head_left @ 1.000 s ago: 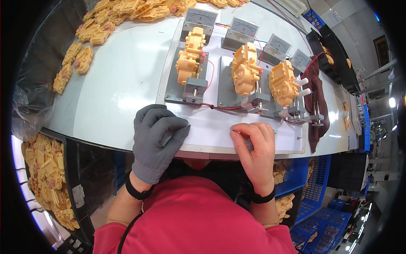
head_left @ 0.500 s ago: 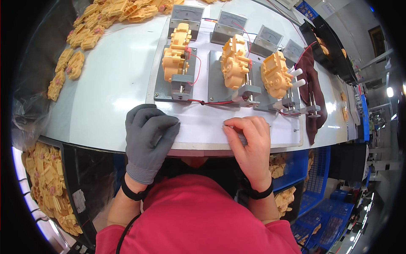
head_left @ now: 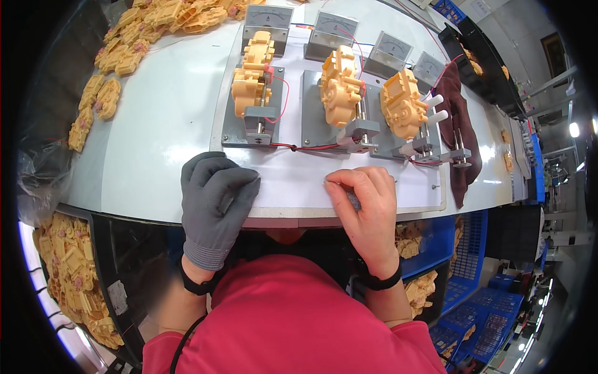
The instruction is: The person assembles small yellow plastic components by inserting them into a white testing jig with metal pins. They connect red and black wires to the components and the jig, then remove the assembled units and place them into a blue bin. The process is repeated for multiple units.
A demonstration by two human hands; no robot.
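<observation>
My left hand (head_left: pixel 215 199), in a grey knitted glove, rests at the near edge of the table with its fingers curled and thumb against them; nothing shows in it. My bare right hand (head_left: pixel 369 202) lies further right, closed. A small greyish patch shows behind its thumb, too hidden to name. Beyond the hands, three yellow plastic gear housings stand on grey test fixtures: the left housing (head_left: pixel 251 87), the middle housing (head_left: pixel 340 87) and the right housing (head_left: pixel 403 105). Neither hand touches them.
Several analog meters (head_left: pixel 268 26) stand behind the fixtures, joined by red and blue wires. A dark red cloth (head_left: pixel 458 124) lies at right. More yellow housings (head_left: pixel 128 53) are heaped at far left. A black bin (head_left: pixel 68 268) and a blue crate (head_left: pixel 436 249) sit below the table.
The whole view has shifted slightly, so the fixtures and hands appear a little further left. Both hands keep their closed poses at the table edge.
</observation>
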